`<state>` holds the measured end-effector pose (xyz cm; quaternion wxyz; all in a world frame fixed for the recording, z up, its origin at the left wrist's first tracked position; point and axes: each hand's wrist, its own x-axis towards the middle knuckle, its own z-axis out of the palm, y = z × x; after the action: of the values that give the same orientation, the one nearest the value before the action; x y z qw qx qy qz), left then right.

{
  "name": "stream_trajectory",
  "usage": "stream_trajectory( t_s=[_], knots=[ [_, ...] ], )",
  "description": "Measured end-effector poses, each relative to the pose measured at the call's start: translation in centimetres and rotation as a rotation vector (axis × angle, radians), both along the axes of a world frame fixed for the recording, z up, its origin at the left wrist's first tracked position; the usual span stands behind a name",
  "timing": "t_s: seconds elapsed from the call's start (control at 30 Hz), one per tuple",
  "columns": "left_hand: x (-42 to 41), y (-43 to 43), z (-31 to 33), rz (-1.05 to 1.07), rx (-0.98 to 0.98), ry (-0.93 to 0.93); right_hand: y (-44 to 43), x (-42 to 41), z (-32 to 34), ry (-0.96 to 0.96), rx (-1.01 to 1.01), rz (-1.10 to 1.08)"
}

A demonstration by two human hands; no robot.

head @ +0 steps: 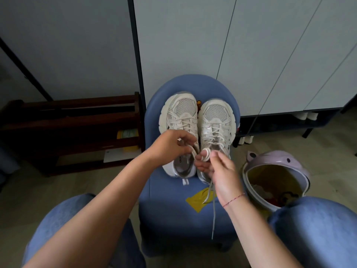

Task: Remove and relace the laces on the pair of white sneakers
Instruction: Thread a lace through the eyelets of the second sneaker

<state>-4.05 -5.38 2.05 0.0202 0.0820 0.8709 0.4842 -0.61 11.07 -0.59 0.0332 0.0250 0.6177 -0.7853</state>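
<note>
Two white mesh sneakers stand side by side on a blue stool (166, 206), toes pointing away from me. Both the left sneaker (178, 115) and the right sneaker (216, 120) are laced. My left hand (172, 145) hovers over the left sneaker's opening and pinches a white lace (193, 150) with curled fingers. My right hand (222, 171) is at the right sneaker's opening, with the lace looped around a fingertip. Two loose lace ends (209, 192) hang down over the stool's front, below my right hand.
A lilac bin (278, 158) with an open top stands right of the stool, rubbish inside. A dark wooden rack (73, 120) is at the left. Pale cabinet doors (231, 45) rise behind the stool. A yellow patch (197, 200) marks the stool. My jeans-clad knees frame the bottom.
</note>
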Motion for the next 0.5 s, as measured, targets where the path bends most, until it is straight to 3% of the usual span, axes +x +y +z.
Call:
stream_trajectory(
  t_s=[0.23, 0.37, 0.5],
  knots=[
    [-1.2, -2.1, 1.1, 0.266, 0.243, 0.001, -2.2, 0.3, -2.7, -0.118, -0.065, 0.035],
    [-1.9, -2.1, 0.7, 0.241, 0.379, -0.078, -3.3, -0.2, -3.3, -0.289, -0.298, 0.017],
    [-2.4, -1.8, 0.5, 0.224, 0.364, -0.071, -4.1, -0.8, -3.0, -0.338, -0.268, 0.102]
  ],
)
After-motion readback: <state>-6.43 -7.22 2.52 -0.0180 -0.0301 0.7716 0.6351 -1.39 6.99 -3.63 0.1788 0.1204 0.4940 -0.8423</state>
